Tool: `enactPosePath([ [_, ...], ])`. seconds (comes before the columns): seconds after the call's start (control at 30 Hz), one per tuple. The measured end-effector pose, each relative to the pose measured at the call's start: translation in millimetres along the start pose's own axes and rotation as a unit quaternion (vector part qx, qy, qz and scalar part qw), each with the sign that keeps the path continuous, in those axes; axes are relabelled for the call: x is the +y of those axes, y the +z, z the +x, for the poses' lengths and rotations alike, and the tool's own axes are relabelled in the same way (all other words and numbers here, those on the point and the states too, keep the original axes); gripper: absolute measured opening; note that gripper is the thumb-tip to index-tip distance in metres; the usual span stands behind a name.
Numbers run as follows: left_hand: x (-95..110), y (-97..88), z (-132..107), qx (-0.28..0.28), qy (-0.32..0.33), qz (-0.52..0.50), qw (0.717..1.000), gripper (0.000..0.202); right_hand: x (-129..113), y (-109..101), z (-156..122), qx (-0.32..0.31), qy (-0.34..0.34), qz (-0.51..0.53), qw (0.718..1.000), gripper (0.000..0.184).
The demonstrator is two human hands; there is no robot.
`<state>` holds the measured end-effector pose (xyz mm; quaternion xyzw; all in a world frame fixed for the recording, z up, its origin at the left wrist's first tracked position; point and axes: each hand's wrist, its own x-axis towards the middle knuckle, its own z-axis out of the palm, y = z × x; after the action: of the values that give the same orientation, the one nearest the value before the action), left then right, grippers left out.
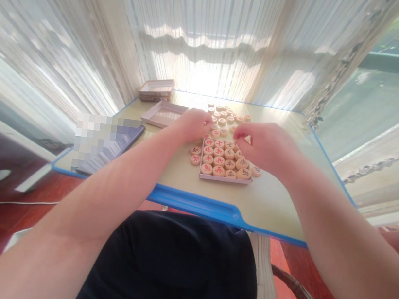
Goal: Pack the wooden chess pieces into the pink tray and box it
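Observation:
A shallow box [224, 178] on the table holds rows of round wooden chess pieces [219, 161] with red characters. More loose pieces [226, 115] lie beyond it, and three lie beside it on the left [195, 159]. My left hand [192, 124] is curled over the box's far left corner, fingers closed; what they hold is hidden. My right hand [264, 147] hovers over the box's far right side with fingertips pinched together, seemingly on a piece I cannot make out.
The table [196, 203] has a raised blue rim. An empty box lid [163, 114] and a stacked tray [156, 89] sit at the far left. A dark phone or tablet [112, 145] lies on the left. Curtains hang behind; a cane chair is below right.

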<state>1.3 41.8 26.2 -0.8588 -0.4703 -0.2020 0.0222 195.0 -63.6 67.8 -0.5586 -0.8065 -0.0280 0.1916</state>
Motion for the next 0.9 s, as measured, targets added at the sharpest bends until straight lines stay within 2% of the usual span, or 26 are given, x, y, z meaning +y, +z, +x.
enactPosePath([
  [0.07,0,0.7,0,-0.001,0.000,0.000,1.000,0.024,11,7,6,0.037,0.044,0.005,0.998,0.027],
  [0.13,0,1.6,0,-0.003,0.000,-0.003,1.000,0.024,25,17,12,0.044,0.080,-0.006,0.996,0.029],
  [0.23,-2,3.0,0,-0.007,-0.002,-0.017,1.000,0.026,45,36,19,0.017,0.091,-0.015,0.996,0.036],
  [0.37,-5,3.0,0,0.015,-0.031,-0.072,0.997,0.043,61,53,26,-0.026,0.082,-0.025,0.996,0.047],
  [0.5,-6,1.3,0,0.028,-0.053,-0.104,0.993,0.045,61,53,28,-0.049,0.076,-0.015,0.996,0.043],
  [0.63,-6,3.3,0,0.012,-0.031,-0.102,0.994,0.036,59,52,29,-0.015,0.065,0.016,0.998,0.040],
  [0.73,-5,4.9,-1,-0.016,-0.032,-0.110,0.993,0.049,61,53,30,0.006,0.067,0.039,0.997,0.038],
  [0.8,-5,4.3,-1,-0.014,-0.046,-0.113,0.992,0.061,63,54,30,0.006,0.082,0.051,0.995,0.038],
  [0.9,-6,2.4,-1,-0.034,-0.066,-0.089,0.993,0.060,65,54,30,-0.006,0.088,0.056,0.995,0.036],
])
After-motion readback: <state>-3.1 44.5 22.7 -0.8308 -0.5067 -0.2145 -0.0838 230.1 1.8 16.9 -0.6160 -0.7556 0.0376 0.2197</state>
